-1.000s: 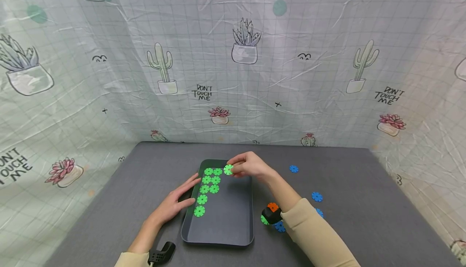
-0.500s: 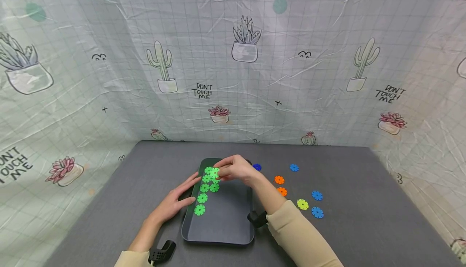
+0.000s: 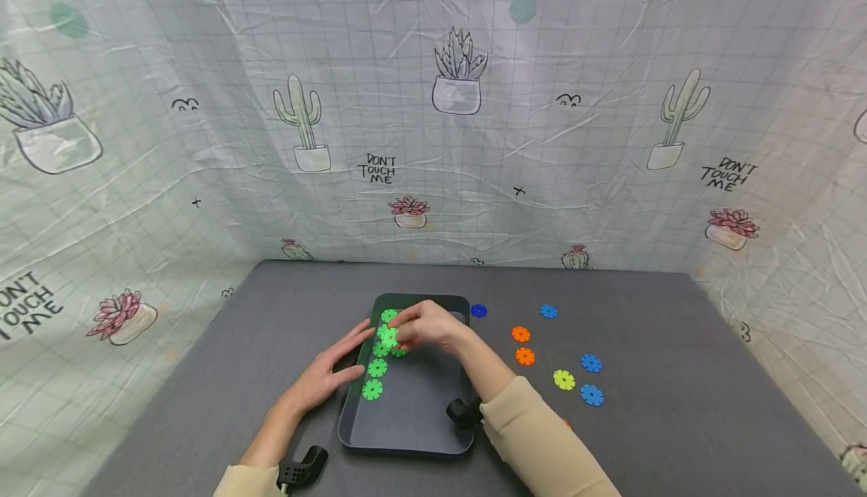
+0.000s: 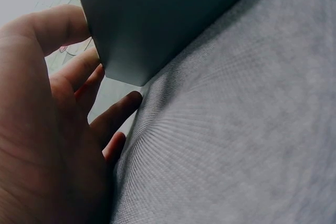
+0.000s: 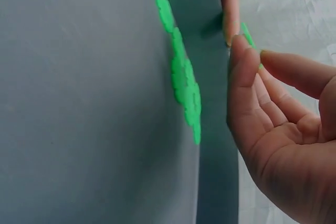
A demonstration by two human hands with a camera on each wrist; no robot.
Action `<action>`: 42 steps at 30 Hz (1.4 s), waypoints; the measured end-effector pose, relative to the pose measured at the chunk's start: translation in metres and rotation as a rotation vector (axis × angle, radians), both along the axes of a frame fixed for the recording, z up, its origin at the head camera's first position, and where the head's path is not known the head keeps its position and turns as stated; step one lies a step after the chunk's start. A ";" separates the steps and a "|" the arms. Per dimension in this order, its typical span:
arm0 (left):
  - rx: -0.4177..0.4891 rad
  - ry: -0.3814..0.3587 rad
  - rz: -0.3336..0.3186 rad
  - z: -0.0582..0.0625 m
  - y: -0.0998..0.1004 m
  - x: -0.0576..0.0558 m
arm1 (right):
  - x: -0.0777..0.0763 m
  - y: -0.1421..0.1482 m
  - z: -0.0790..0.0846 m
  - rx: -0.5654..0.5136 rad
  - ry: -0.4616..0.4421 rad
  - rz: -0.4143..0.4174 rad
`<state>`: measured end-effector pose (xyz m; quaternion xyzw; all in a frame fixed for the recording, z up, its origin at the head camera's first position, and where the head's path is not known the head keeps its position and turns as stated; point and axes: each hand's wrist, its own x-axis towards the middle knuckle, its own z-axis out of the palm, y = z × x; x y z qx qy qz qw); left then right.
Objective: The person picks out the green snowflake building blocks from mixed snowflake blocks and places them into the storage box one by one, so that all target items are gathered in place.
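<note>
Between thumb and fingertips, my right hand point(image 3: 428, 326) pinches a green notched disc point(image 3: 388, 337) over the left part of a dark tray point(image 3: 427, 399). In the right wrist view that disc point(image 5: 248, 36) appears edge-on at the fingertips. Below it, green discs point(image 3: 372, 389) lie in the tray along its left wall, and the hand and held disc hide some of them. My left hand point(image 3: 323, 376) rests at the tray's left side with fingers extended. In the left wrist view its thumb and fingertips touch the tray's outer wall point(image 4: 142, 30).
Right of the tray, loose discs lie on the dark grey table: orange ones point(image 3: 524, 356), a yellow-green one point(image 3: 564, 380), light blue ones point(image 3: 591, 395) and a dark blue one point(image 3: 479, 310). My right sleeve partly covers another orange disc. A cactus-print sheet point(image 3: 474, 181) hangs behind the table.
My right hand has moved left and then slightly nearer with the green disc, which now overlaps the upper discs. Its forearm uncovers orange and yellow-green discs. The left hand stays put.
</note>
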<state>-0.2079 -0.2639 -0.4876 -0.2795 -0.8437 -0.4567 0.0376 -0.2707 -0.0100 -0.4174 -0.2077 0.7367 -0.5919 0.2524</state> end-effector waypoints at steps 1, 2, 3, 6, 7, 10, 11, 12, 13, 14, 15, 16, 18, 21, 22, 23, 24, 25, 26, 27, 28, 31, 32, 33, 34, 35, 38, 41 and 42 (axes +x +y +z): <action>-0.001 -0.001 0.001 0.000 0.000 0.000 | 0.000 -0.001 -0.001 0.012 -0.006 0.006; -0.002 -0.002 0.002 0.000 0.000 0.000 | 0.000 -0.001 -0.003 0.024 -0.015 0.012; -0.002 -0.003 0.002 0.000 0.000 0.000 | -0.001 -0.002 -0.004 0.035 -0.023 0.018; -0.005 -0.007 0.005 0.000 0.000 0.000 | 0.000 -0.003 -0.007 0.072 -0.050 0.032; -0.003 -0.008 0.005 0.000 0.000 0.000 | 0.000 -0.003 -0.008 0.082 -0.059 0.035; 0.003 -0.011 0.006 0.000 0.000 0.000 | 0.001 -0.002 -0.009 0.123 -0.059 0.041; 0.004 -0.011 0.006 -0.001 0.000 0.000 | 0.001 -0.002 -0.009 0.138 -0.056 0.044; 0.004 -0.011 0.006 -0.001 0.000 0.000 | 0.001 -0.002 -0.009 0.152 -0.051 0.048; 0.004 -0.012 0.005 -0.001 -0.001 0.000 | 0.001 -0.002 -0.009 0.168 -0.048 0.053; 0.003 -0.012 0.004 -0.001 -0.001 0.000 | 0.002 -0.002 -0.010 0.181 -0.043 0.058; 0.001 -0.010 0.004 -0.001 -0.001 0.000 | 0.002 -0.002 -0.010 0.192 -0.038 0.060; 0.001 -0.010 0.003 -0.001 -0.001 0.000 | 0.002 -0.002 -0.010 0.200 -0.034 0.062; 0.002 -0.008 0.003 -0.001 -0.001 0.000 | 0.002 -0.002 -0.011 0.212 -0.032 0.063; 0.003 -0.006 0.004 -0.001 0.000 0.000 | 0.003 -0.003 -0.010 0.221 -0.024 0.050; 0.004 -0.006 0.004 -0.001 0.000 0.000 | 0.004 -0.003 -0.010 0.223 -0.021 0.045; 0.003 -0.006 0.005 -0.001 0.000 0.000 | 0.004 -0.004 -0.009 0.226 -0.017 0.041; 0.002 -0.007 0.006 0.000 0.000 0.000 | 0.005 -0.004 -0.009 0.228 -0.013 0.037; 0.001 -0.007 0.007 0.000 0.000 0.000 | 0.005 -0.004 -0.009 0.231 -0.008 0.031; 0.002 -0.007 0.007 0.000 0.000 0.000 | 0.006 -0.005 -0.009 0.234 -0.003 0.026; 0.002 -0.007 0.007 0.000 0.000 0.000 | 0.007 -0.005 -0.009 0.238 0.002 0.021; 0.002 -0.006 0.008 0.000 0.000 0.000 | 0.007 -0.006 -0.009 0.242 0.004 0.016; 0.006 -0.007 0.005 0.000 0.000 0.001 | 0.007 -0.007 -0.010 0.248 0.004 -0.003; 0.007 -0.007 0.004 0.000 0.000 0.001 | 0.007 -0.008 -0.010 0.250 0.003 -0.010; 0.009 -0.007 0.002 0.000 0.000 0.000 | 0.007 -0.008 -0.011 0.251 0.002 -0.017; 0.010 -0.007 0.000 0.000 0.000 0.000 | 0.007 -0.008 -0.011 0.252 0.000 -0.022; 0.012 -0.007 -0.002 0.000 0.000 0.000 | 0.007 -0.009 -0.011 0.253 -0.001 -0.028; 0.011 -0.004 -0.003 0.000 0.000 0.000 | 0.007 -0.009 -0.011 0.262 0.001 -0.039; 0.008 0.000 -0.003 0.001 0.000 0.000 | 0.008 -0.009 -0.010 0.278 0.015 -0.048; 0.007 0.001 -0.003 0.001 0.000 0.000 | 0.008 -0.009 -0.009 0.283 0.022 -0.051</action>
